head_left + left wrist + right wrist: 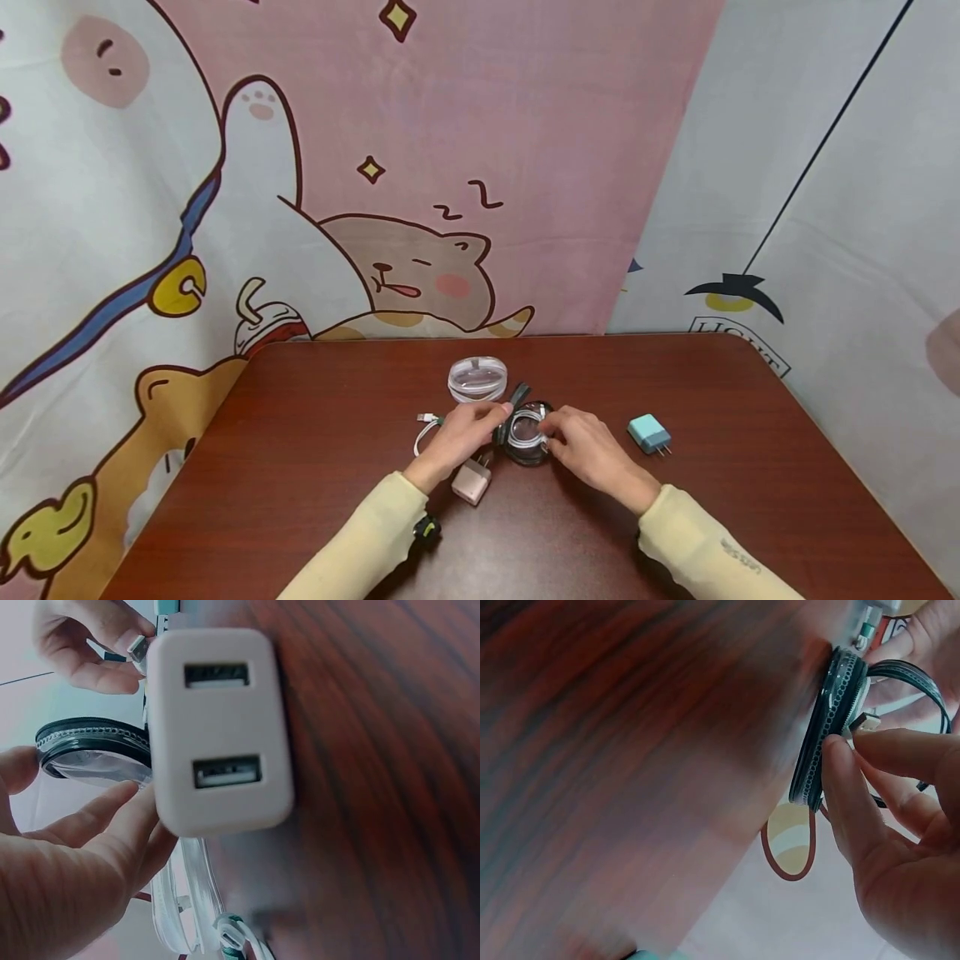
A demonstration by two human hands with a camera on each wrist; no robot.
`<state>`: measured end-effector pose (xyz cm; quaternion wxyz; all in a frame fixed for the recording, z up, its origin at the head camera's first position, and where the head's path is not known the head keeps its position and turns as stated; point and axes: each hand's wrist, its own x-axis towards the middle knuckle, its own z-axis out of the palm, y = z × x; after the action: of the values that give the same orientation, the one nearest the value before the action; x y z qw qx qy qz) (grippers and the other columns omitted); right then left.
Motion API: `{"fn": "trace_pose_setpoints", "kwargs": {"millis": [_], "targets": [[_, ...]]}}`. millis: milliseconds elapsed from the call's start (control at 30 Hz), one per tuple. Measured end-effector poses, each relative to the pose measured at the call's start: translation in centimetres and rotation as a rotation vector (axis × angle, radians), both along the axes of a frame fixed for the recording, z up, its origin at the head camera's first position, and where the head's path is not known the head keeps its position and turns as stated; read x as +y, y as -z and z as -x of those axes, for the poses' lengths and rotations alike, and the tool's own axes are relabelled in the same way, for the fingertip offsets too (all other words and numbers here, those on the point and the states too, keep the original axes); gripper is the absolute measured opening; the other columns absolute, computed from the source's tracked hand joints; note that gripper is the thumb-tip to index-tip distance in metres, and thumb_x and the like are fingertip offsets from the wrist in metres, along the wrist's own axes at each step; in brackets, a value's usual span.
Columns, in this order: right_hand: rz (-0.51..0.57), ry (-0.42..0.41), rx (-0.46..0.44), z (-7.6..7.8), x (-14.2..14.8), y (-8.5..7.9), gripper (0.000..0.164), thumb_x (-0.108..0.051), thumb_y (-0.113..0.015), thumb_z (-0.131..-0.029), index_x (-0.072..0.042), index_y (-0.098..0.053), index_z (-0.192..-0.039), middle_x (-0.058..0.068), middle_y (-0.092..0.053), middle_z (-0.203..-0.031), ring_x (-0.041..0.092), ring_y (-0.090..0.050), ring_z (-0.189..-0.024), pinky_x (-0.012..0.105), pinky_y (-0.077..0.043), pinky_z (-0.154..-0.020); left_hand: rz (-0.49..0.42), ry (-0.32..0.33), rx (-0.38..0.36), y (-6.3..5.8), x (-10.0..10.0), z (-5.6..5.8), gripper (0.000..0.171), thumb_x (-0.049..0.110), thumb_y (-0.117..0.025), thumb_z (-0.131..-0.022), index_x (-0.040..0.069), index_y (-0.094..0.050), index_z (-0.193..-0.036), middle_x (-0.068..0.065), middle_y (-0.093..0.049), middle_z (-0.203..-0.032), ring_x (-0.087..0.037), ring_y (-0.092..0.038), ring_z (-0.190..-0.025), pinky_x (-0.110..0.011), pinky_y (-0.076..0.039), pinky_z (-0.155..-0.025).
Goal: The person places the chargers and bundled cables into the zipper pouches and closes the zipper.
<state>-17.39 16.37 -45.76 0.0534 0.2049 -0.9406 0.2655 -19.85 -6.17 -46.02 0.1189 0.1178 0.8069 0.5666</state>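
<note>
A round clear zip case (pixel 527 459) with a black rim lies open at the middle of the table, a coiled white USB cable (pixel 517 440) inside it. My left hand (pixel 467 432) holds the raised black-rimmed lid (pixel 94 735) between thumb and fingers. From the other side my right hand (pixel 592 450) pinches the cable's metal USB plug (pixel 866 721) at the case's edge. Just below my left hand, a pale pink charger (pixel 472 481) with two USB ports sits on the table, large in the left wrist view.
Behind the hands is a second clear round case (pixel 477 379) with a white rim. Another white cable (pixel 427 418) lies left of my left hand. A light blue charger (pixel 649 433) rests to the right, prongs outward. A patterned cloth (pixel 570 208) hangs behind the brown table (pixel 315 467).
</note>
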Motion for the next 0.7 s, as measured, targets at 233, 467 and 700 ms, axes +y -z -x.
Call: {"fn": "trace_pose_setpoints", "kwargs": {"millis": [233, 467, 700], "targets": [[-0.058, -0.001, 0.03, 0.1, -0.3, 0.5, 0.017, -0.003, -0.083, -0.084, -0.009, -0.08, -0.099, -0.001, -0.067, -0.09, 0.016, -0.066, -0.081, 0.038, -0.055, -0.068, -0.007, -0.004, -0.004, 0.1, 0.0, 0.0, 0.048, 0.047, -0.061, -0.102, 0.005, -0.075, -0.121, -0.006, -0.073, -0.115, -0.016, -0.069, -0.103, -0.039, -0.058, -0.092], [-0.101, -0.017, 0.058, 0.2, 0.0, 0.9, 0.013, -0.006, -0.084, -0.085, -0.011, -0.081, -0.096, -0.002, -0.065, -0.089, 0.015, -0.064, -0.078, 0.036, -0.054, -0.065, -0.013, -0.008, -0.006, 0.1, -0.1, 0.0, 0.049, 0.047, -0.061, -0.102, 0.004, -0.075, -0.121, -0.007, -0.073, -0.115, -0.017, -0.069, -0.104, -0.042, -0.058, -0.093], [-0.131, -0.028, 0.124, 0.4, 0.2, 1.4, 0.012, -0.006, -0.085, -0.084, -0.011, -0.082, -0.095, -0.002, -0.063, -0.087, 0.015, -0.063, -0.076, 0.035, -0.053, -0.064, -0.019, -0.01, -0.007, 0.2, -0.1, 0.1, 0.049, 0.046, -0.06, -0.102, 0.003, -0.074, -0.121, -0.009, -0.073, -0.117, -0.018, -0.069, -0.105, -0.037, -0.059, -0.09]]}}
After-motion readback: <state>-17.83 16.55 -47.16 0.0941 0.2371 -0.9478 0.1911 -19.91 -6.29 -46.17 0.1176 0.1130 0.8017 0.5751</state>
